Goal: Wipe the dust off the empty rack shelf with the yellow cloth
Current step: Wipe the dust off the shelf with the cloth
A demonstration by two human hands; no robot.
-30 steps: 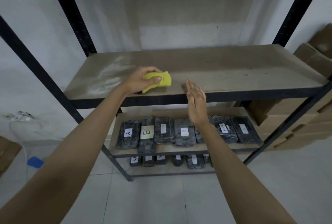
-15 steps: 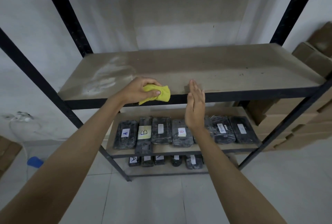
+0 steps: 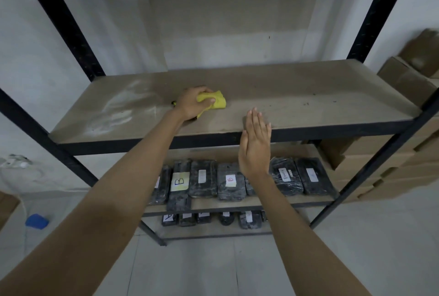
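The empty brown rack shelf [image 3: 297, 96] spans the middle of the view, with pale dust smears on its left part. My left hand [image 3: 192, 103] presses a crumpled yellow cloth [image 3: 217, 102] onto the shelf a little left of its centre. My right hand [image 3: 255, 143] is held flat and edge-on at the shelf's front edge, fingers together and pointing up, holding nothing.
Black metal uprights [image 3: 66, 32] frame the rack on both sides. The lower shelf [image 3: 237, 204] carries several black wrapped packs with paper labels. Cardboard boxes [image 3: 403, 153] are stacked at the right. A blue object [image 3: 36, 221] lies on the tiled floor at the left.
My left hand has pushed the cloth from the front edge farther back onto the shelf. My right hand has stayed at the front edge.
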